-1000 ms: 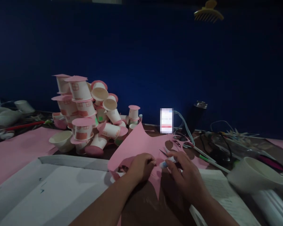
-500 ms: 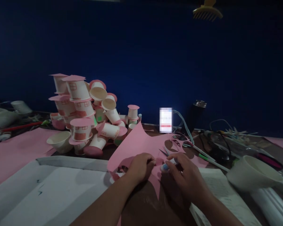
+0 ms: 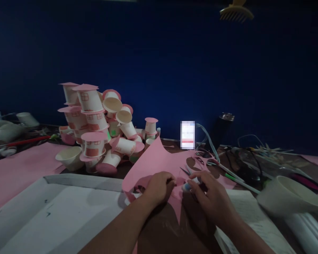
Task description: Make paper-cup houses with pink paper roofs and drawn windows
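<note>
My right hand (image 3: pixel 210 195) is closed around a small white-and-blue tube (image 3: pixel 188 186) that looks like a glue tube, its blue end towards my left hand. Beside it my left hand (image 3: pixel 160 187) has thumb and fingers pinched together; what they hold, if anything, is too small to make out. Under both hands lies a sheet of pink paper (image 3: pixel 151 164) with round cut-outs, its left side curling up. Open scissor blades (image 3: pixel 186 170) show just behind my right fingers; their handles are hidden.
Paper cups (image 3: pixel 94 121) with pink discs and drawn windows are piled at the left. A white tray (image 3: pixel 79 183) stands in front of them. At the right are a dark bottle (image 3: pixel 221 128), a lit phone (image 3: pixel 187 135), a large cup (image 3: pixel 286 195) and a written page (image 3: pixel 250 215).
The whole view has shifted slightly, so things appear a little further right. Both hands keep nearly the same pose; the tube stays in my right hand.
</note>
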The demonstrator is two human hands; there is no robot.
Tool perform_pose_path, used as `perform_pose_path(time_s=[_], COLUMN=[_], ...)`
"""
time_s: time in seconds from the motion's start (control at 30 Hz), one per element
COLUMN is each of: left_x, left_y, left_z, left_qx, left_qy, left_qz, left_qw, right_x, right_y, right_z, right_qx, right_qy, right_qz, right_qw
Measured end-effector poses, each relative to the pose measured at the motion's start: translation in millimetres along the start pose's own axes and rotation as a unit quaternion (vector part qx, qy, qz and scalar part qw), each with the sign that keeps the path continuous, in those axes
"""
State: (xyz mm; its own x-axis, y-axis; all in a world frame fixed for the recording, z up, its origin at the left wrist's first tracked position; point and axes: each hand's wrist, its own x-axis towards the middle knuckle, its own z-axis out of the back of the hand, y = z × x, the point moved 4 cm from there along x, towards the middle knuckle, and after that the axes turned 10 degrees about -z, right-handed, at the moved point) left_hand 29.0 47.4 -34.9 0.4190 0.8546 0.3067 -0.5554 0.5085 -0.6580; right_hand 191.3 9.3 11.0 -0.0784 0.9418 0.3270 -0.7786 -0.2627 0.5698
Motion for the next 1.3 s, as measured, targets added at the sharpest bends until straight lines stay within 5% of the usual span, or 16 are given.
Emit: perform_pose_path(time_s=[0.3,0.77,1.0,1.07,1.17,1.3], left_x=[-2.1,1.5,-0.5,-1.0,-1.0,0.1], left_y=[-3.8,-0.3,-1.9,-2.3,-4.2,-5.5], left_z=[3.5,0.4,1.1,1.5,2.5,1.9], left_qx=[-0.002,0.016,0.020,0.017,0.018,0.021], left_qy=[0.004,0.006,0.013,0.015,0.014,0.015], left_qz=[0.002,0.011,0.028,0.030,0.017,-0.007], left_qw=[1.000,1.000,0.999,0.999,1.000,1.000], right_x=[-2.8,1.4,3.2,3.4,3.7,0.9], right_y=[3.9,8.3,-0.9,-5.1,-16.7,-20.4], right_z=[-18.0,-7.4,-12.5,-9.0,-9.4,-22.0], right_qx=[0.020,-0.058,0.005,0.083,0.287,0.552], right_qy=[0.035,0.085,0.062,0.046,0.070,0.159], right_qz=[0.021,0.007,0.023,-0.019,-0.180,-0.312], right_qw=[0.999,0.995,0.998,0.995,0.938,0.757])
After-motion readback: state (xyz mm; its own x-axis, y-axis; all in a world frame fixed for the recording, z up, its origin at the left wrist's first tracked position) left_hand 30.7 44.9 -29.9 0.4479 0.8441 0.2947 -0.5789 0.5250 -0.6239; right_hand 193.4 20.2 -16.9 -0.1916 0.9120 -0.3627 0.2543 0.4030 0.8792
